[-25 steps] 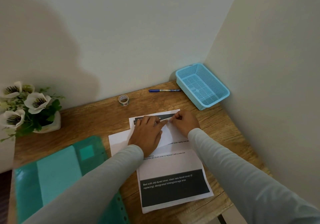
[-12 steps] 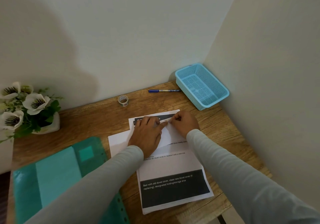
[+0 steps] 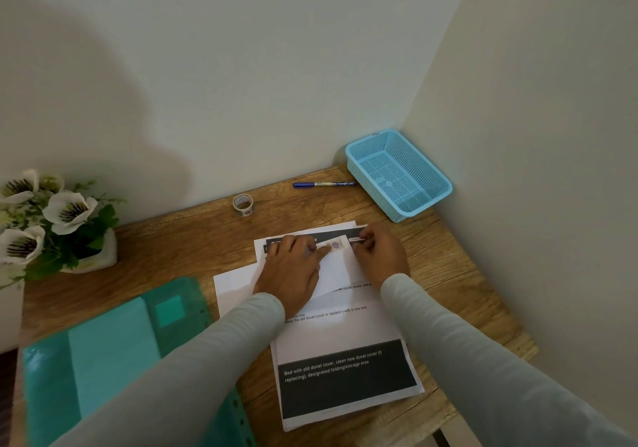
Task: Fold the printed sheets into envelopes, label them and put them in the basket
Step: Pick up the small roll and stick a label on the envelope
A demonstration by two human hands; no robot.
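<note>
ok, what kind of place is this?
Likely a home desk nook in a wall corner: wooden desk, potted flowers, a green folder, plus pen and basket.

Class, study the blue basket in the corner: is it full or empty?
Empty. The basket shows its mesh floor bare all over, and nothing lies inside.

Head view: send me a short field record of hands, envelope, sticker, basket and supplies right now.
left hand: flat on folded envelope, index fingertip beside sticker
right hand: pinches small white tab at envelope's top edge
sticker: at envelope's top edge
basket: back right corner, no envelope inside
pen: left of basket
sticker roll: left of pen
printed sheets: under envelope
</note>
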